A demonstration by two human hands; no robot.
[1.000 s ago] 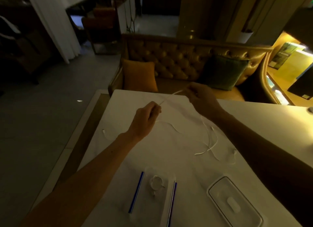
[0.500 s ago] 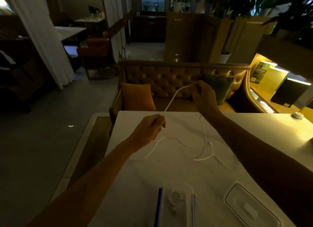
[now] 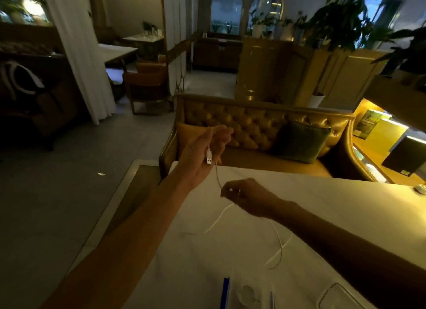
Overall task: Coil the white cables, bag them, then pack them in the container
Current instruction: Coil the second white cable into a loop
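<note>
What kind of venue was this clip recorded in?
Likely a restaurant or hotel lounge: a tufted leather sofa faces the white table, further dining tables with chairs stand behind, and potted plants top a partition.

Surface (image 3: 334, 200) lying bare beyond the slack cable (image 3: 280, 246); zip bag (image 3: 247, 293) and container lid (image 3: 338, 297) crowding its near side.

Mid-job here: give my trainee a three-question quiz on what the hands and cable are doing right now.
1. True or false: the left hand holds the white cable by its USB plug.
2. The right hand pinches the cable: A) above the table, B) inside the container, C) over the sofa.
3. Fill in: the cable's slack lies on the ____.

Key: 1 true; 2 A; 3 table.
</note>
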